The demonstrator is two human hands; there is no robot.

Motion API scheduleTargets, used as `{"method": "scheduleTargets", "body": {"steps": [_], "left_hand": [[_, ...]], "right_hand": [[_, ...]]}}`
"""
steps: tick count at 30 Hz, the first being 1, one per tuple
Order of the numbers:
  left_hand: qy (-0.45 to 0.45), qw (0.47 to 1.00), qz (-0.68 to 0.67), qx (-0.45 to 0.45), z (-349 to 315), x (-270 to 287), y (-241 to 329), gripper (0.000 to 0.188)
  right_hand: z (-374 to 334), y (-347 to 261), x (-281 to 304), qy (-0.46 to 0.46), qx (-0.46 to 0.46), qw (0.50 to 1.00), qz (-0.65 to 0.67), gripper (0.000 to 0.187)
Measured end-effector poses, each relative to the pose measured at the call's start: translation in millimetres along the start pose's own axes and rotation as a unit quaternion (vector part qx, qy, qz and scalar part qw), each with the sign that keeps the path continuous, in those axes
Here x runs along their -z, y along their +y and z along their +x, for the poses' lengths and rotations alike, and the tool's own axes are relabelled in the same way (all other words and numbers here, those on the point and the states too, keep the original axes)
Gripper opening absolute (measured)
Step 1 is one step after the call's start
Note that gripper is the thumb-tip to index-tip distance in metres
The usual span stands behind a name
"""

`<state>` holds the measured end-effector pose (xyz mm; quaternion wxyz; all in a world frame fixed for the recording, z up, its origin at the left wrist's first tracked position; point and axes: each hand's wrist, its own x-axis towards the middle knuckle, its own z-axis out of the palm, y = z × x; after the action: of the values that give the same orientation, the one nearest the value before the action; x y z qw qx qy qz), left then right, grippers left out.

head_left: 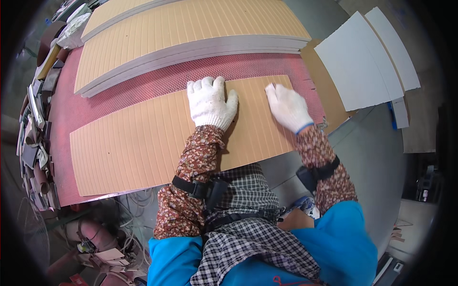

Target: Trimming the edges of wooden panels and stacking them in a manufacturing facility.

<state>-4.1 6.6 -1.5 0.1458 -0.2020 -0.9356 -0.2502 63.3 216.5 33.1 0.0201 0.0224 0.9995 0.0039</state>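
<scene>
A tan grooved panel (138, 138) lies across the red mesh-covered tabletop in front of me. My left hand (210, 102), in a white knit glove, rests on the panel right of its middle. Its fingers point toward the far edge and the thumb stands apart. Over the panel's right end is my right hand (287, 106), gloved in white with a blue cuff. Its fingers are closed, slightly blurred, with a small dark bit at the fingertips near the far edge. What they hold cannot be made out.
Beyond the panel lies a stack of similar grooved boards (191, 35) with pale edges. White sheets (355, 62) sit on brown cardboard (329, 86) at the right. Scraps and rolls (38, 143) crowd the table's left side. Hoses and offcuts (107, 257) lie below left.
</scene>
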Motion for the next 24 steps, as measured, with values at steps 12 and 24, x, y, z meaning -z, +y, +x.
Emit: {"method": "scheduleTargets", "body": {"steps": [12,24], "left_hand": [[0.034,0.999,-0.02,-0.005,0.1,-6.3,-4.9,0.038],[0.017,1.0,-0.017,-0.004,0.5,-1.1,-6.5,0.04]], "right_hand": [[95.8,21.7,-14.4,-0.018,0.0,1.0,0.026,0.038],[-110.8,-21.0,-0.6,0.015,0.009,1.0,-0.024,0.025]]}}
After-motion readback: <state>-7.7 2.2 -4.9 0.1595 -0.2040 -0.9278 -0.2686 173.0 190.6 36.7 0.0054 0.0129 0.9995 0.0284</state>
